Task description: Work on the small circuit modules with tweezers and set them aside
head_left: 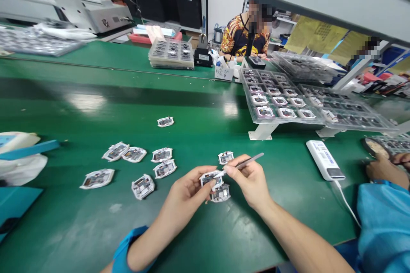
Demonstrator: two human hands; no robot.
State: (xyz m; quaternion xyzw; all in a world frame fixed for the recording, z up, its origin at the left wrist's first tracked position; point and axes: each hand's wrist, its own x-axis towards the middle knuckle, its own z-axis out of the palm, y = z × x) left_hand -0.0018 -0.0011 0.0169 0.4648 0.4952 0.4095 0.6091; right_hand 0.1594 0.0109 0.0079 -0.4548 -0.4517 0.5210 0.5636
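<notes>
My left hand (188, 192) grips a white-rimmed watch housing (208, 177) with dark electronic parts inside, thumb on its near edge. Pinched in my right hand (251, 183) is a slim grey tool, apparently tweezers (249, 160), whose pale tip reaches the inside of that housing. Just below the held piece, a second housing (221, 193) lies on the green table. Another housing (226, 157) rests behind my right fingers. Several more, such as this tilted housing (143, 186), are scattered to the left of my hands.
Clear trays (282, 121) filled with housings stand on white brackets at the right. Below them lies a white corded device (325, 160). A co-worker's hand (387, 170) and blue sleeve are at the right edge. Stacked trays (171, 62) sit at the back; another person sits across.
</notes>
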